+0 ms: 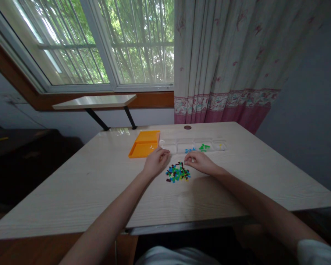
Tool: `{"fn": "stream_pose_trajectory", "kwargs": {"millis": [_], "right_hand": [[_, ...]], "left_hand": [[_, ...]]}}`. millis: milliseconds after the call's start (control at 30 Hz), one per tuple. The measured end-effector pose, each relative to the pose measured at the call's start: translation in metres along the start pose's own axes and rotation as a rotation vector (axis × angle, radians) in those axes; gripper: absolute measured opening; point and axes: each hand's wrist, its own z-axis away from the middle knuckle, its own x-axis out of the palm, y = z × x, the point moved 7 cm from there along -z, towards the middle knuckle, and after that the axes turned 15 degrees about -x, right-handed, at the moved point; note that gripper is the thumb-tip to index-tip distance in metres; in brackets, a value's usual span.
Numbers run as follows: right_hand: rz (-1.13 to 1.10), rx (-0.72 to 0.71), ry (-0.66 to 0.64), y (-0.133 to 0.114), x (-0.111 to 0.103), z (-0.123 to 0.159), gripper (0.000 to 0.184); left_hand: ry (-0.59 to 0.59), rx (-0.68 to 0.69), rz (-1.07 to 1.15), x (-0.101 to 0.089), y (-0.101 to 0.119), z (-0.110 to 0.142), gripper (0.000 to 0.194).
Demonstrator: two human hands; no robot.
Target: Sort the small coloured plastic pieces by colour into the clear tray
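see pieces (177,173) heaped on table (99,191) between left hand (154,162) and right hand (202,162). judge light, stiff, easily scattered; best pinched singly by edges. find fingers (191,158) curled at both; cannot tell if gripping any. note tray (182,145) and box (142,149) just beyond, partly blocked by hands.

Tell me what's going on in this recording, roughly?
A person has both bare hands over a pale wood-grain table, by a loose pile of small multicoloured pieces. The right hand is at the pile's far right edge; the left hand is to its left, near an open orange case with a few white bits. Whether either holds a piece is too small to tell. Behind, a clear compartmented tray has blue pieces and green pieces in separate compartments.
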Motion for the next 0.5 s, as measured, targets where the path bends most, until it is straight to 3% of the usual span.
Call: {"fn": "stream_pose_trajectory", "kwargs": {"millis": [167, 500], "right_hand": [[-0.069, -0.033, 0.108, -0.009, -0.003, -0.003, 0.014], [-0.127, -0.065, 0.163, -0.022, -0.005, -0.006, 0.023]], "left_hand": [[-0.185, 0.196, -0.045, 0.016, 0.033, 0.020, 0.018], [-0.152, 0.235, -0.005, 0.014, 0.043, 0.024, 0.017]]}}
